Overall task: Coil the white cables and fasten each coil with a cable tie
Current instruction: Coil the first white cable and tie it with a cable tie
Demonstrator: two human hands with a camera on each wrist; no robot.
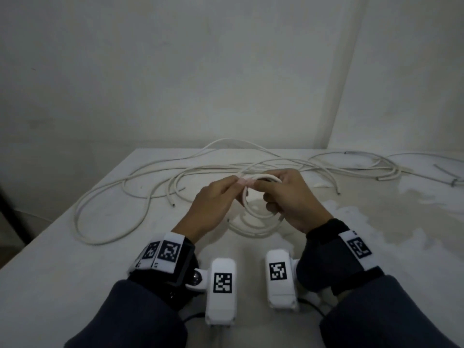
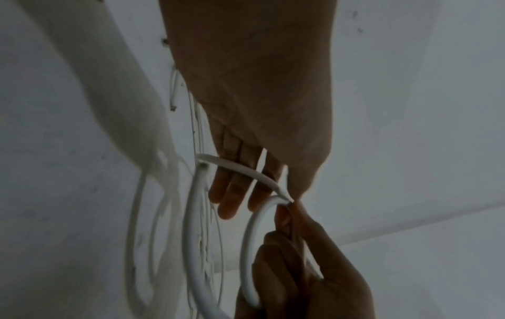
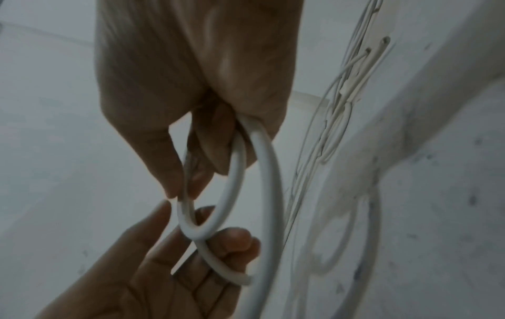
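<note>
Coiled white cable (image 1: pixel 253 214) hangs off your right hand (image 1: pixel 291 199), whose fingers curl through the loops and pinch them at the top, just above the table (image 1: pixel 75 259). Your left hand (image 1: pixel 213 204) pinches the same spot from the other side, fingertips meeting yours, other fingers loose. Uncoiled cables (image 1: pixel 150 182) lie beyond both grips.

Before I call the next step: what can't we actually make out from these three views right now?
- Cable tie: none clearly made out in any view; where the left hand and right hand meet on the coil, fingertips cover the spot.
- Number of turns in the coil: right-hand fingers hide the bundle in the right wrist view.
- Loose cables: far-right ends run off the head view's edge.
- Small grey item at the right edge: too small to identify.
</note>
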